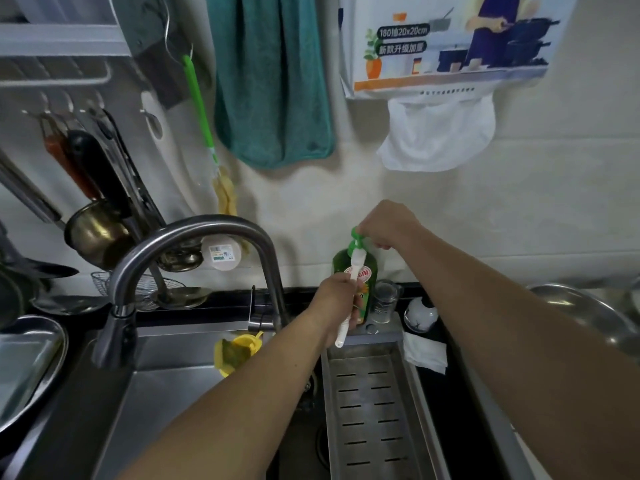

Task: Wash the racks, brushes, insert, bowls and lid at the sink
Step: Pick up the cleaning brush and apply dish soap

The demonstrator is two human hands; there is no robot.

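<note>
White plastic brush (350,295) stands near upright in front of the green dish-soap bottle (355,278), bristle end directly under the pump nozzle (356,237); left hand (337,299) grips the handle at mid-length, fingers curled round it; right hand (388,226) presses down on the pump head, fingers curled over it. Judged progress: early, soaping stage for one brush; scrubbing and rinsing remain; no bowls, lid or insert visibly washed. Perforated steel drain tray (374,410) sits in the sink (166,393) just below the brush; faucet (194,244) arches to the left, no water visible.
</note>
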